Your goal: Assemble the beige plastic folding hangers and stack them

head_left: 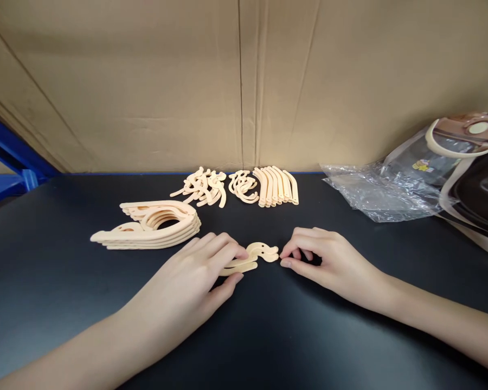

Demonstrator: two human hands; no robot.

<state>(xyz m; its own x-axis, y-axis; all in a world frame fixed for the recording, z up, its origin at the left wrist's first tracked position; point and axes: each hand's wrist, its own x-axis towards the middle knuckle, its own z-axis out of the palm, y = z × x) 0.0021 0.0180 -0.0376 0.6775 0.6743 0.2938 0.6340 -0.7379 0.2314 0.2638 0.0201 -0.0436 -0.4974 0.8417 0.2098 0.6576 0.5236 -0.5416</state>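
My left hand (195, 273) lies on the black table (65, 303) with thumb and fingers pinched on a small cream plastic hook piece (257, 255). My right hand (323, 259) rests just right of that piece, fingers curled, its fingertips touching or almost touching the piece's right end. Whether it grips the piece I cannot tell. A flat stack of cream hanger-shaped parts (150, 226) lies left of my left hand.
Behind the hands lie a pile of small cream hooks (203, 188) and a row of curved cream strips (274, 187). A crumpled clear plastic bag (374, 192) and packaged goods (467, 157) sit at the right. A cardboard wall (244, 81) stands at the back, blue shelving (8, 168) at the left.
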